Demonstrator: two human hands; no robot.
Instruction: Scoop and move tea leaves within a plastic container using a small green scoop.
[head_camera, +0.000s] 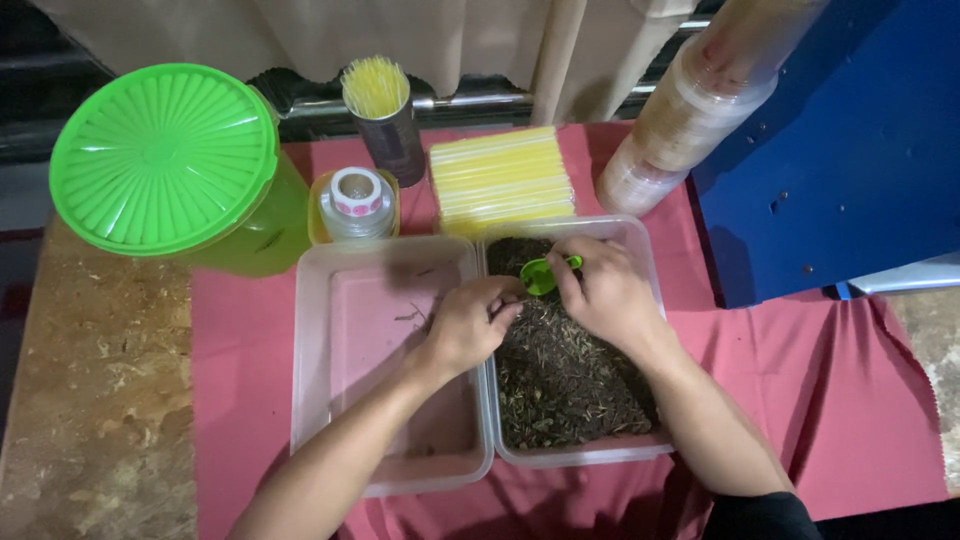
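Seen from the head camera, both forearms reach up from the lower edge and meet over two clear plastic tubs set side by side on a red cloth (800, 370). The right hand (600, 290) is bent at the wrist, knuckles up, its fingers closed around the handle of a small green scoop (543, 274); the scoop's bowl juts out to the left of the grip, just above the dark dried leaves (560, 380). Those leaves fill the right tub (655, 300), directly beneath the hand. The left hand (470, 322) lies across the shared rims of the two tubs, fingers curled loosely inward with the tips close to the scoop's bowl; whether it pinches anything cannot be told. Under its wrist sits the left tub (320, 350), nearly bare but for a few leaf scraps. Beyond the hands stand a stack of yellow straws (500, 175), a sticker roll (357, 195), a cup of toothpicks (385, 115) and a green-lidded container (165, 155).
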